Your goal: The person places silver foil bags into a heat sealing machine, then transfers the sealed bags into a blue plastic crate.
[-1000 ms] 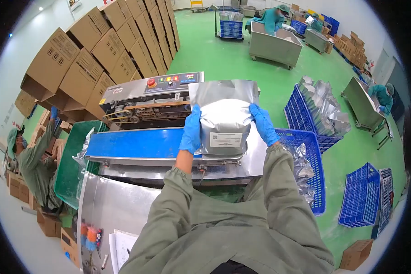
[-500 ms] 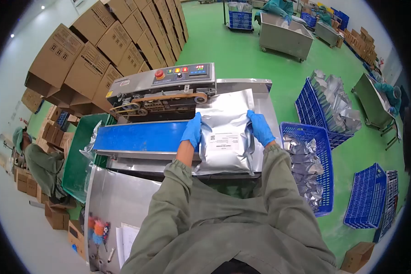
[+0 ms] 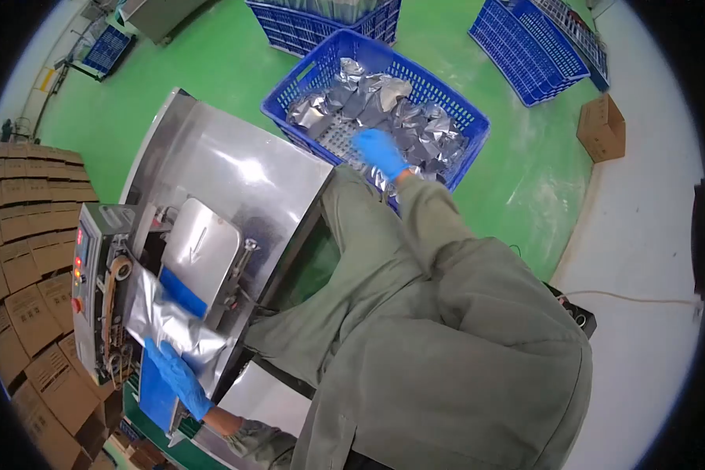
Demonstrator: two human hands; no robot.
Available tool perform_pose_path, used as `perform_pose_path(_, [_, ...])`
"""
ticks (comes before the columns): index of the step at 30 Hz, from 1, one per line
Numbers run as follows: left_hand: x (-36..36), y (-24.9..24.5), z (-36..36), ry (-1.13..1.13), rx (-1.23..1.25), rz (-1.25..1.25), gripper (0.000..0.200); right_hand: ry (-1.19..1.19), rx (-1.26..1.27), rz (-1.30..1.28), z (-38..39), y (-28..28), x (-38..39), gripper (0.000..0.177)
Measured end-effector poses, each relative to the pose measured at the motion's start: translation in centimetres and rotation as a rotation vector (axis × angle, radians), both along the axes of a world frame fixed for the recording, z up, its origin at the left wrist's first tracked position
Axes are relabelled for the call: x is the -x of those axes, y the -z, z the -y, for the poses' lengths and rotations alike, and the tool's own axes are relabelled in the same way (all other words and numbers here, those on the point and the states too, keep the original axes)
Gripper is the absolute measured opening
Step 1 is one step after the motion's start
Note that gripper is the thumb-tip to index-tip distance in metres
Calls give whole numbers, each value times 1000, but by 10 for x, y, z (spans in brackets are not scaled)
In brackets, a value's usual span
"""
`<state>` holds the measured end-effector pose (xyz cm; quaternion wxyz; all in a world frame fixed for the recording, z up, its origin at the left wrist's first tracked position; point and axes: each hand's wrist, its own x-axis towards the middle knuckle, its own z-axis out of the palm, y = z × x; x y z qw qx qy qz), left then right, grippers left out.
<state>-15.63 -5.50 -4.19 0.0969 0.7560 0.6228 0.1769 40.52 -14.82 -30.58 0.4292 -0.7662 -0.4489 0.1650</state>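
My left hand (image 3: 178, 377), in a blue glove, rests with fingers extended on the lower end of a silver bag (image 3: 171, 319). The bag lies at the sealing machine (image 3: 94, 290), over its blue belt (image 3: 158, 395), with one edge along the rollers. My right hand (image 3: 377, 152), also gloved in blue, is over the near side of a blue basket (image 3: 470, 125) holding several crumpled silver bags (image 3: 399, 117). Its fingers are blurred, and whether they touch a bag is unclear.
A metal plate (image 3: 200, 243) stands beside the belt, on the steel table (image 3: 243, 149). More blue baskets (image 3: 525, 55) are at the top, with an open carton (image 3: 601, 129) at the right. Stacked cartons (image 3: 35, 290) line the left, behind the machine.
The view has swung right toward the basket. My right hand has let go of the silver bag and moved over the basket. The bag is now at the rollers, with my left hand on it.
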Motion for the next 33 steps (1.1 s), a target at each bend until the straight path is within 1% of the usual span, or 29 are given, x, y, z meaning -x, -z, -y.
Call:
perform_pose_path(1, [12, 5, -6, -119, -9, -33, 54, 268, 342, -16, 30, 5, -28, 29])
perform_pose_path(2, [23, 9, -11, -237, -13, -62, 53, 430, 483, 31, 55, 40, -50, 37])
perform_pose_path(3, [56, 16, -19, -274, -93, -138, 49, 427, 645, 10, 72, 57, -63, 37])
perform_pose_path(4, [66, 13, -17, -278, -93, -150, 49, 414, 721, 11, 81, 72, -67, 37])
perform_pose_path(5, [73, 9, -14, -252, -204, -378, 48, 396, 799, 13, 87, 88, -70, 36])
perform_pose_path(6, [72, 5, -10, -226, -312, -605, 46, 379, 802, 8, 90, 105, -75, 36])
perform_pose_path(7, [16, -22, -2, -356, -139, -326, 43, 363, 819, 24, 92, 124, -77, 38])
perform_pose_path(8, [1, -21, -2, -371, -139, -339, 43, 346, 832, 44, 95, 144, -80, 40])
perform_pose_path(10, [-16, -23, -2, -259, -289, -409, 43, 327, 821, 61, 87, 154, -93, 37])
perform_pose_path(11, [-32, -29, 1, -304, -228, -271, 41, 182, 797, 153, 83, 125, -103, 35])
perform_pose_path(12, [-30, -28, 0, -321, -230, -267, 41, 37, 766, 255, 75, 102, -112, 32])
perform_pose_path(13, [-25, -24, -2, -323, -198, -221, 41, -50, 633, 466, 72, 95, -115, 31])
perform_pose_path(14, [-22, -21, -1, -324, -165, -177, 41, -63, 625, 482, 63, 66, -111, 31])
perform_pose_path(15, [-29, -20, 0, -369, -137, -152, 37, -69, 469, 451, 51, 9, -98, 30])
perform_pose_path(16, [-41, -21, 0, -384, -138, -144, 37, -74, 310, 421, 39, -43, -86, 30])
perform_pose_path(17, [-58, -23, 0, -312, -122, -30, 34, -83, 301, 434, 30, -81, -78, 30])
perform_pose_path(18, [-75, -24, -2, -241, -116, 91, 32, -202, 228, 433, 19, -116, -72, 30])
perform_pose_path(19, [-90, -23, -5, -160, -109, 290, 30, -324, 152, 438, 9, -154, -66, 32])
perform_pose_path(20, [-103, -23, -9, -75, -107, 487, 29, -337, 133, 466, 3, -193, -58, 32])
perform_pose_path(22, [-129, -37, -18, 56, -61, 423, 27, -603, 42, 459, -6, -273, -33, 34])
perform_pose_path(24, [-150, -43, -26, 238, -142, 454, 26, -683, 17, 361, -4, -365, -2, 32])
perform_pose_path(26, [-171, -68, -26, 375, -128, 482, 27, -676, 70, 465, -4, -433, 27, 27])
perform_pose_path(27, [-176, -76, -26, 420, -125, 551, 27, -705, 54, 499, -7, -457, 37, 27])
perform_pose_path(29, [-184, -98, -25, 512, -126, 652, 27, -721, -83, 726, -18, -499, 53, 20])
perform_pose_path(30, [-185, -111, -25, 560, -123, 680, 28, -756, -108, 756, -32, -512, 66, 20])
perform_pose_path(32, [-184, -136, -27, 669, -210, 651, 31, -641, -198, 777, -58, -525, 91, 14])
perform_pose_path(33, [-182, -138, -34, 675, -252, 689, 34, -657, -433, 733, -68, -521, 108, 16])
